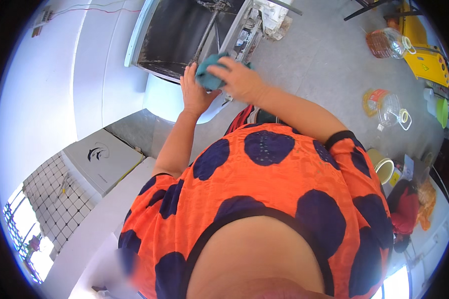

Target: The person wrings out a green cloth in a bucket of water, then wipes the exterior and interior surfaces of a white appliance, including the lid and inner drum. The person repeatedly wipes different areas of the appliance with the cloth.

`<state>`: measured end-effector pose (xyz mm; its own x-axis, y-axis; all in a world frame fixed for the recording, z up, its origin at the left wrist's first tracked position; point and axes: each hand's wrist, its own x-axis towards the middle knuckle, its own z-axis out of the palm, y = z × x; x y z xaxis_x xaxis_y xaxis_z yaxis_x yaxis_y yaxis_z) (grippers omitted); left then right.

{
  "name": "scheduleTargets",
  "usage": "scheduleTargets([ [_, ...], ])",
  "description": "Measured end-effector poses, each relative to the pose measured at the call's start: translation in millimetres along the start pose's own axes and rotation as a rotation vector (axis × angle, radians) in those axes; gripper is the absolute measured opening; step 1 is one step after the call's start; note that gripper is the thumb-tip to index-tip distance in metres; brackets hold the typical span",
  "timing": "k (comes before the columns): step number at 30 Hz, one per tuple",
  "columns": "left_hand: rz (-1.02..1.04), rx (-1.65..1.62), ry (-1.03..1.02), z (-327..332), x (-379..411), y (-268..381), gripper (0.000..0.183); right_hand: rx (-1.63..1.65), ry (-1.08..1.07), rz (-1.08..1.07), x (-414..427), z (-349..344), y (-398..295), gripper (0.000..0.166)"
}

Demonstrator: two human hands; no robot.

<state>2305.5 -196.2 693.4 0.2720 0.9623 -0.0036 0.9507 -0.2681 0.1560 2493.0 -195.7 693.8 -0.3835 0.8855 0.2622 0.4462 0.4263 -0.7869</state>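
Observation:
My right hand [241, 79] holds a bunched teal cloth [210, 74] against the near corner of an open metal-framed appliance [168, 35] with a dark, grimy interior. My left hand [196, 91] rests at the same edge, just left of the cloth, its fingers pointing up and spread against the rim; its palm side is partly hidden. A dirty metal rod or pipe [208, 31] crosses the dark interior above the cloth. A pale curved panel [164, 99] lies below the appliance's near edge.
Two large clear plastic jugs [387, 43] [387, 108], one with amber liquid, stand on the grey floor at right. Beyond is a yellow machine [428, 63]. A pale bucket [383, 168] and a person in red [405, 213] are at lower right. A white panel [101, 160] lies left.

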Motion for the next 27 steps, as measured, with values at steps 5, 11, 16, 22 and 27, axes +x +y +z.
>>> scheduleTargets([
  [5, 0.092, -0.076, -0.060, -16.8, 6.6, -18.1, 0.082, -0.232, -0.090, -0.070, 24.0, 37.9, 21.3, 0.048],
  [11, 0.086, -0.127, -0.043, -6.4, -0.6, -1.6, 0.060, -0.395, 0.235, -0.052, 42.4, -6.6, 110.6, 0.049],
  [16, 0.029, -0.067, -0.044, -1.0, 8.7, 9.4, 0.052, -0.421, 0.297, 0.311, 87.1, -60.5, 141.0, 0.042],
  [22, -0.062, -0.019, -0.010, 4.7, 55.0, 16.4, 0.057, -0.307, -0.065, 0.112, 79.9, -37.0, 74.0, 0.048],
  [27, -0.177, -0.069, -0.067, 32.9, 64.8, 40.2, 0.057, -0.228, -0.025, 0.049, 63.2, -45.9, 90.9, 0.038],
])
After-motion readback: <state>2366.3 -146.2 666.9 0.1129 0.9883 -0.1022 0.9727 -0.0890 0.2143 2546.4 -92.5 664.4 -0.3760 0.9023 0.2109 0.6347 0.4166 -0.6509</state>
